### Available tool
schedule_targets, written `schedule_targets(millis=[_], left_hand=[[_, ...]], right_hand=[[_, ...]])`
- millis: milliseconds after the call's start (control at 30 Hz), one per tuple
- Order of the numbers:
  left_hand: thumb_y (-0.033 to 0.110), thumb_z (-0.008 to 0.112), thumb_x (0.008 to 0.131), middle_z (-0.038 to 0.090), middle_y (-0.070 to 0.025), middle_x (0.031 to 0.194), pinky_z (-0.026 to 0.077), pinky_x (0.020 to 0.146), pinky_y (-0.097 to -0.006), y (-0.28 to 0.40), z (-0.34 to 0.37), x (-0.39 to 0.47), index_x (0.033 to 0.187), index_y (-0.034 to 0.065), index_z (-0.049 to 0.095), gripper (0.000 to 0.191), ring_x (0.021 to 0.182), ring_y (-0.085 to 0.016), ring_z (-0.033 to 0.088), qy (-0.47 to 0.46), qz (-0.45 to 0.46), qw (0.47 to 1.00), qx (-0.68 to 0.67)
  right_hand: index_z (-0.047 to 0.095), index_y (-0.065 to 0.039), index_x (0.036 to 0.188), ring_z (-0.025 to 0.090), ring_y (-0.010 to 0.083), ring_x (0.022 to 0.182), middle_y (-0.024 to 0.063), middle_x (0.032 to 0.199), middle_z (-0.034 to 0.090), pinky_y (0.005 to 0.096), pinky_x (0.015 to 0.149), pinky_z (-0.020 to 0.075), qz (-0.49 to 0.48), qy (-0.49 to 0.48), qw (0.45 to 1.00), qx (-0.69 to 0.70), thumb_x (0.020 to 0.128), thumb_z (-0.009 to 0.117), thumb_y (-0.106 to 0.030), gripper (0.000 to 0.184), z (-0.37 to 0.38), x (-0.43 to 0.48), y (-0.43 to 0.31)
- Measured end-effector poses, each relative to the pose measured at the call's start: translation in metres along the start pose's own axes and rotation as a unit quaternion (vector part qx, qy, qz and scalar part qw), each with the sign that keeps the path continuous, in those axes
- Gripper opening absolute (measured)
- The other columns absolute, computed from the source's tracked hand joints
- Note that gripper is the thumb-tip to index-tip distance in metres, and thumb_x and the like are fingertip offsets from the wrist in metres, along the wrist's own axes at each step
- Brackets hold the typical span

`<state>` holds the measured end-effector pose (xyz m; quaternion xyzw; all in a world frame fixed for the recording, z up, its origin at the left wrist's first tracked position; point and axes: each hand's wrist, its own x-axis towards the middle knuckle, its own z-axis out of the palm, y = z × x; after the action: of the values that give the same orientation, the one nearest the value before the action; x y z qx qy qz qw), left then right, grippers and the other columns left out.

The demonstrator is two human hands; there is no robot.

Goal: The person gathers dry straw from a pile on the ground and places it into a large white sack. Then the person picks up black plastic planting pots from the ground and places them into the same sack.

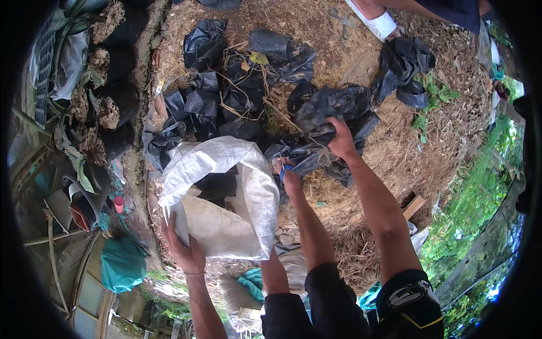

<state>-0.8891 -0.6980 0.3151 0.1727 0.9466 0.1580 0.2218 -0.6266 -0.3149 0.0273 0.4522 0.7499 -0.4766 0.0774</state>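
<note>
My left hand (186, 250) grips the left rim of a white woven sack (260, 203), whose mouth faces up towards me. Black plastic (216, 186) shows through the sack's opening. To the right, the fingers of my right hand (343, 137) are closed on a crumpled, dirt-smeared black plastic bag (313, 112). Many similar black plastic bags (201, 104) lie on the ground beyond the sack, with dry stems among them. Between the sack and my right arm is my foot (292, 180), with a blue strap across it. The sack partly hides my other leg (273, 271).
Another person's foot in a white covering (383, 25) is at the top right, near more black bags (402, 68). Filled black bags with cut stems (108, 112) line the left side. A pink cup (119, 204), a teal sack (123, 262) and a wooden block (414, 207) lie around.
</note>
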Motion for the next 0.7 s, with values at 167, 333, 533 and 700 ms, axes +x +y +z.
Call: schedule_targets(millis=[167,333,533,700], left_hand=[[-0.007,0.05,0.075,0.045,-0.0243,0.149,0.027,0.12,-0.0537,0.006,-0.007,0.002,0.146,0.0023,0.047,0.072,0.143,-0.047,0.035,-0.02,0.012,0.999,-0.024],[-0.01,0.05,0.072,0.041,-0.028,0.15,0.028,0.121,-0.052,0.002,-0.018,0.002,0.148,0.0045,0.046,0.077,0.142,-0.048,0.036,-0.025,0.024,0.999,-0.039],[-0.013,0.054,0.071,0.041,-0.0244,0.15,0.031,0.119,-0.0519,-0.009,-0.024,-0.002,0.149,0.0072,0.045,0.081,0.14,-0.046,0.038,-0.03,0.018,0.998,-0.057],[-0.01,0.057,0.072,0.042,-0.0241,0.149,0.032,0.118,-0.0506,-0.019,-0.027,-0.007,0.149,0.0068,0.045,0.08,0.137,-0.046,0.04,-0.025,0.019,0.997,-0.067]], right_hand=[[0.061,-0.002,0.124,0.063,0.0162,0.103,0.0069,0.112,0.07,0.0268,0.092,0.0471,0.054,0.02,0.986,0.154,0.087,0.073,0.0,0.038,-0.063,-0.05,-0.022],[0.041,-0.005,0.151,0.065,0.0207,0.115,0.0112,0.133,0.063,0.0386,0.097,0.0561,0.288,-0.05,0.743,0.602,0.096,0.062,0.003,0.059,-0.089,-0.107,-0.022],[0.054,-0.006,0.141,0.07,0.0255,0.104,0.0124,0.121,0.069,0.0395,0.088,0.0584,0.306,-0.127,0.731,0.597,0.096,0.062,-0.005,0.046,-0.053,-0.154,-0.028],[0.055,-0.006,0.141,0.068,0.0239,0.106,0.0119,0.122,0.068,0.0383,0.09,0.0567,0.249,-0.285,0.757,0.533,0.093,0.067,-0.009,0.049,0.011,-0.16,-0.159]])
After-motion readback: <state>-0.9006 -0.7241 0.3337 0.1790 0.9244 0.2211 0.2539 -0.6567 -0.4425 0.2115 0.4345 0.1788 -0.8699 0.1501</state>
